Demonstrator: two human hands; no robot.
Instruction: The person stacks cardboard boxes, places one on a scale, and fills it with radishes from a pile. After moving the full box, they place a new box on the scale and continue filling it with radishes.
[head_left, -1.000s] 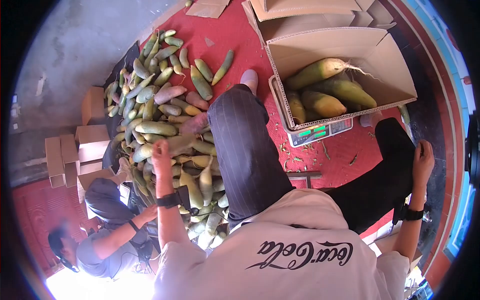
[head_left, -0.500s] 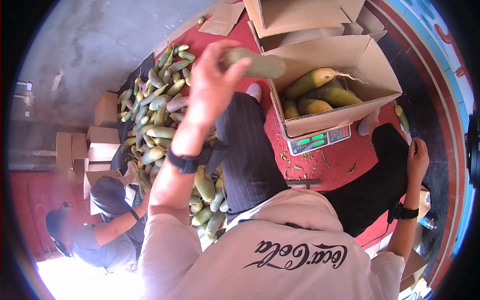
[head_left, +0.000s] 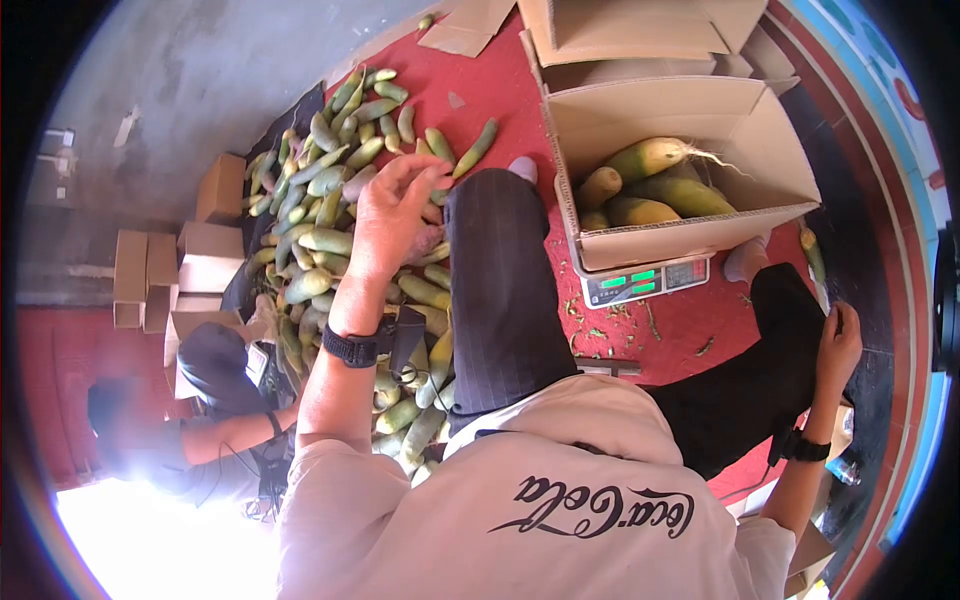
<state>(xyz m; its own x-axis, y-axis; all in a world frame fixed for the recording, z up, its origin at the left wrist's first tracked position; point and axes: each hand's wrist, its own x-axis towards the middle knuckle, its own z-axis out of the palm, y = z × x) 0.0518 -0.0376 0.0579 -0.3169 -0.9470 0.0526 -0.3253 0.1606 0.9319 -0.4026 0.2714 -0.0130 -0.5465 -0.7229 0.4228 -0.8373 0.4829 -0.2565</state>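
Observation:
My left hand (head_left: 395, 210), empty with its fingers parted and bent, is over the near edge of a pile of green radishes (head_left: 327, 240). A single radish (head_left: 476, 148) lies on the red floor just beyond its fingertips. My right hand (head_left: 840, 345) rests by my right knee, fingers loosely bent, with nothing visible in it. An open cardboard box (head_left: 690, 235) holds several radishes, one with long roots (head_left: 650, 157) and one with its end raised (head_left: 600, 187). The box sits on a scale (head_left: 640, 283) with lit green displays.
At left, another person (head_left: 215, 440) sits beside the pile. Smaller cartons (head_left: 210, 255) stand behind that person. More large boxes (head_left: 640, 30) are beyond the scale. A radish (head_left: 811, 250) lies right of the box, and leaf scraps litter the red floor (head_left: 680, 335).
My left hand has let go of the radish and moved back from the box to the pile. Another radish end now shows inside the box. The view has shifted slightly.

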